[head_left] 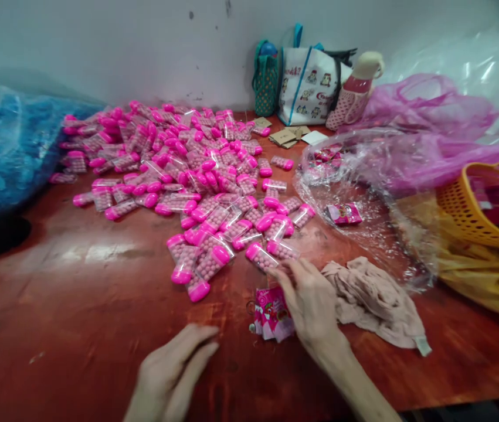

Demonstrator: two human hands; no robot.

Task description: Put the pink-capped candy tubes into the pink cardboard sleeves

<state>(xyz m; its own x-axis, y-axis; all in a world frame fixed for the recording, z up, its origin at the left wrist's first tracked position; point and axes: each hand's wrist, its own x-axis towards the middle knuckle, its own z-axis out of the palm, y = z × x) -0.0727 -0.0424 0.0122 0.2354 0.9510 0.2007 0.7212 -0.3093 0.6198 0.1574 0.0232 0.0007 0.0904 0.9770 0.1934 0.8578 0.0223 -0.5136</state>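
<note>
Right hand [308, 302] on pink packets [271, 313]

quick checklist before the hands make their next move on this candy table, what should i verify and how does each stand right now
1. Right hand on a tube: fingertips touch a pink-capped candy tube at the pile's near edge; ok.
2. Firm grip on that tube: cannot tell.
3. Left hand free: rests open on the table, holding nothing; ok.
4. Pink card packets within reach: stacked just under the right hand; ok.
5. Beige cloth out of the way: beside the right wrist, possibly touching; cannot tell.
6. Tube supply: big pile further back; ok.
</note>
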